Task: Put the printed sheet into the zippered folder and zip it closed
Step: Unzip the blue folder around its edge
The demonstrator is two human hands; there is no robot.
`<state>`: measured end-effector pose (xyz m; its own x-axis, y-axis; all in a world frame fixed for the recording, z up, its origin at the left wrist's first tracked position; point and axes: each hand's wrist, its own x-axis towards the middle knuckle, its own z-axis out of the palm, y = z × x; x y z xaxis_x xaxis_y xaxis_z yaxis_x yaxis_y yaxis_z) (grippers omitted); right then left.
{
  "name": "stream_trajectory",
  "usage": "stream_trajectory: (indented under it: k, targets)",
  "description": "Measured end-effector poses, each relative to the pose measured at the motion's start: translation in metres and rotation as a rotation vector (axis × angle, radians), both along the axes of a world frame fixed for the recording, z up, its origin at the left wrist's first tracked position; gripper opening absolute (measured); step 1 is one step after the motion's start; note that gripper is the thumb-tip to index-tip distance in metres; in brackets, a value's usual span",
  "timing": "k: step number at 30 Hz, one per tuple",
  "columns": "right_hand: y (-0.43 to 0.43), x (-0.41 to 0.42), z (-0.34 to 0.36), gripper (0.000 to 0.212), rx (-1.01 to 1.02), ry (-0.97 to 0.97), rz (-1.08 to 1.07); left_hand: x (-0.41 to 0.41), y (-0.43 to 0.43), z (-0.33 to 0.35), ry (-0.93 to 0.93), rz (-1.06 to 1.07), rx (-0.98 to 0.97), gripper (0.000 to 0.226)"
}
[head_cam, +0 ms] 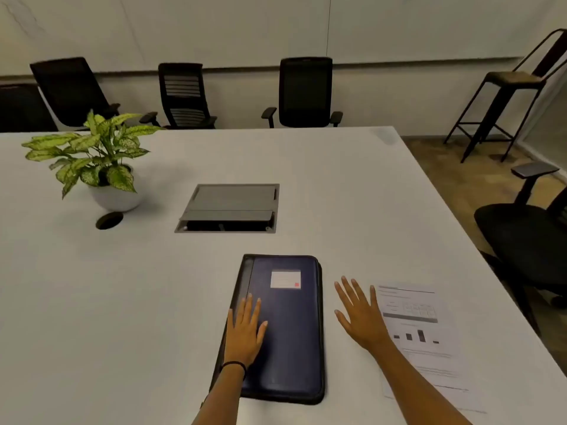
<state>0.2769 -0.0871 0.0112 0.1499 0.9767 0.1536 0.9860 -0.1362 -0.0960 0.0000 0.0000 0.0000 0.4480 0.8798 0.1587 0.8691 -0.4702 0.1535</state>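
Observation:
A dark blue zippered folder (291, 329) with a white label lies closed and flat on the white table (122, 302), near its front edge. My left hand (244, 329) rests flat on the folder's left side, fingers straight. My right hand (360, 314) is spread open just right of the folder, over the table, partly covering the left edge of the printed sheet (423, 335). The sheet lies flat to the right of the folder and shows text, a table and a small bar chart. Both hands are empty.
A potted plant (101, 167) stands at the back left, beside a round cable hole (109, 220). A grey cable box (230, 208) is set into the table's middle. Black office chairs (306, 90) line the far side; another chair (527, 237) and a stool (503, 96) stand right.

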Motion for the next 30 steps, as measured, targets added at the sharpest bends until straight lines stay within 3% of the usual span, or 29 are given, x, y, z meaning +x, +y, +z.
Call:
stream_trajectory:
  k: [7, 11, 14, 17, 21, 25, 30]
  targets:
    - [0.012, -0.011, 0.003, 0.059, -0.125, 0.002, -0.013, -0.009, 0.011, -0.005, -0.016, 0.037, -0.233, 0.06]
    - [0.03, -0.013, 0.012, 0.059, -0.151, 0.023, -0.01, -0.012, 0.038, -0.021, 0.061, 0.046, -0.254, 0.098]
    - [0.046, -0.014, 0.016, 0.06, -0.183, 0.042, -0.011, -0.007, 0.058, -0.02, 0.096, 0.065, -0.259, 0.106]
    - [0.066, -0.015, 0.013, 0.062, -0.267, 0.112, 0.004, -0.003, 0.078, -0.018, 0.067, 0.083, -0.277, 0.107]
    - [0.09, -0.015, -0.009, 0.084, -0.289, 0.132, 0.035, 0.004, 0.103, -0.017, 0.031, 0.088, -0.302, 0.106]
    - [0.103, -0.02, -0.016, 0.088, -0.315, 0.135, 0.069, 0.011, 0.125, -0.02, -0.001, 0.076, -0.318, 0.101]
    - [0.129, -0.019, -0.027, 0.087, -0.289, 0.186, 0.087, 0.021, 0.149, -0.032, 0.044, 0.1, -0.369, 0.075]
